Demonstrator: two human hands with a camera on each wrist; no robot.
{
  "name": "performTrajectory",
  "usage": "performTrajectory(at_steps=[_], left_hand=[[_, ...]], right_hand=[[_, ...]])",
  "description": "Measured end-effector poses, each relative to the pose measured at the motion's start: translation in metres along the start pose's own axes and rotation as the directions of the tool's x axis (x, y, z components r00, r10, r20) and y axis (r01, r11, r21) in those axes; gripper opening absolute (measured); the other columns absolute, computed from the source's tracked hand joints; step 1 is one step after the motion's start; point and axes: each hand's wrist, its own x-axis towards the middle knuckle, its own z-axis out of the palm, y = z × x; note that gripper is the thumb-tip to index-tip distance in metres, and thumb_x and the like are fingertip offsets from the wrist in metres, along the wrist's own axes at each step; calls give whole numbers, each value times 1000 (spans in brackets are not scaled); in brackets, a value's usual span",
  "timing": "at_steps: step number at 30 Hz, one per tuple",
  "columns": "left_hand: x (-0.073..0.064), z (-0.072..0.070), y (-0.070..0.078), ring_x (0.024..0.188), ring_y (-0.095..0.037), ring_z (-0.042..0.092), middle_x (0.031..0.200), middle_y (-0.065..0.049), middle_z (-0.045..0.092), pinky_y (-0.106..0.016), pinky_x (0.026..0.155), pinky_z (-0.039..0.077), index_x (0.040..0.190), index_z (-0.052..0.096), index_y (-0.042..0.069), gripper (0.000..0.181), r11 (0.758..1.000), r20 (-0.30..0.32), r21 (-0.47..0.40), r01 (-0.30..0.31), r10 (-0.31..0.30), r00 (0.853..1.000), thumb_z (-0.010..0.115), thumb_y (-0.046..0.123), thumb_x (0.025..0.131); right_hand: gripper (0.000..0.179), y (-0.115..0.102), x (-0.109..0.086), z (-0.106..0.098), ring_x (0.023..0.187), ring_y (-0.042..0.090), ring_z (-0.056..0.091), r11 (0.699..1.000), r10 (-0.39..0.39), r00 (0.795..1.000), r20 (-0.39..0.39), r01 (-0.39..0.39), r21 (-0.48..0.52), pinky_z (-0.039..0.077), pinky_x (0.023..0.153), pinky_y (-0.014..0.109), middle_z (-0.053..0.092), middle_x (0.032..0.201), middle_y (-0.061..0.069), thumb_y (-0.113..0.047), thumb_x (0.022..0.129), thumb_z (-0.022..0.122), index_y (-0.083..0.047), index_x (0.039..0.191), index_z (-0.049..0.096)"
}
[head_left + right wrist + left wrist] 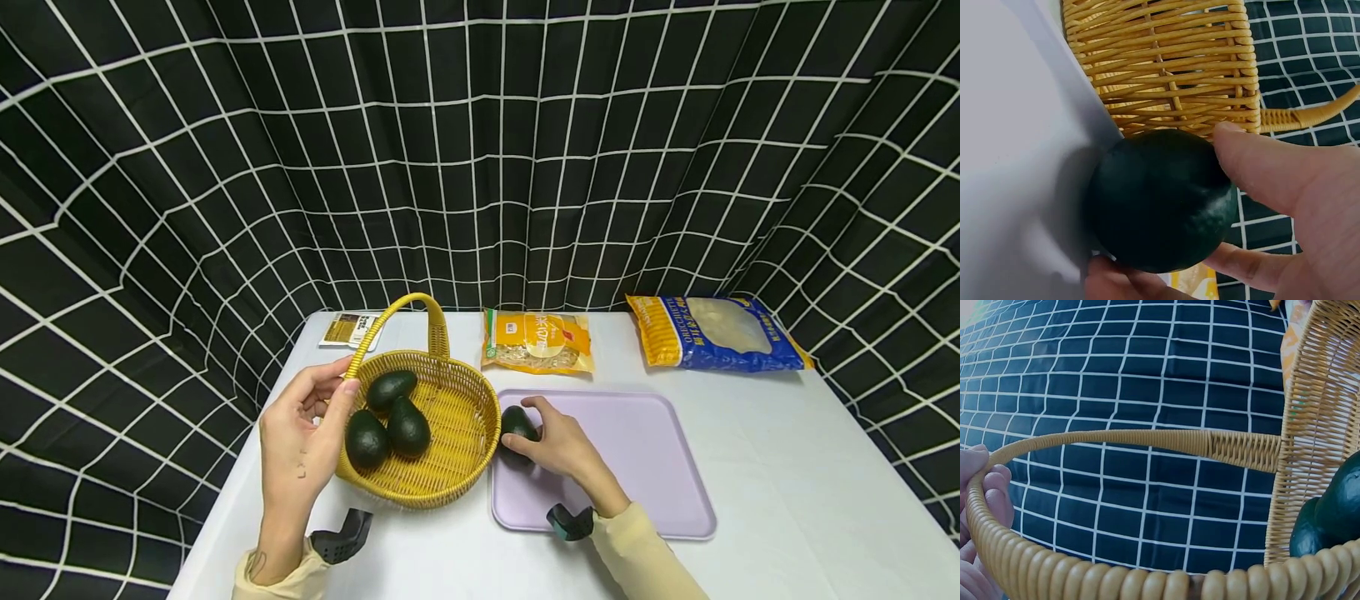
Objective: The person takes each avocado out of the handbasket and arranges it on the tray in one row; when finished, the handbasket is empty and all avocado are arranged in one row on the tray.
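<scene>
My left hand (303, 433) grips the arched handle (437, 329) of a yellow wicker basket (461, 417), thumb and fingers curled round it. Three dark green avocados lie together in the basket's left half, one of them a front avocado (409, 427). My right hand (561, 443) holds another avocado (1160, 200) between thumb and fingers, over the left end of a pale lilac tray (622, 458). In the right wrist view this avocado sits close against the tray surface, right beside the basket's woven wall (1166, 69).
Along the back of the white table (795, 467) lie a small packet (348, 329), an orange bag of grain (536, 342) and a blue-and-yellow pasta bag (716, 333). A black curtain with a white grid (487, 150) hangs behind and at both sides.
</scene>
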Motion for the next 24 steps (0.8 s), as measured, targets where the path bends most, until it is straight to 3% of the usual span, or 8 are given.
performTrajectory(at_steps=[13, 24], left_hand=[[0, 1, 0, 67, -6, 58, 85, -6, 68, -11, 60, 47, 113, 75, 5, 22, 1000, -3, -6, 15, -15, 1000, 74, 4, 91], [0, 1, 0, 68, -5, 58, 85, -7, 69, -11, 60, 47, 113, 75, 5, 22, 1000, -2, -5, 1, -1, 1000, 74, 3, 91]], right_hand=[[77, -1, -1, -3, 68, 20, 52, 999, -8, 1000, 30, 10, -40, 42, 62, 34, 57, 78, 5, -49, 87, 77, -13, 148, 46], [77, 0, -1, -10, 83, 22, 64, 999, -19, 1000, 15, 19, -46, 52, 74, 43, 70, 95, 9, -48, 86, 78, -14, 148, 46]])
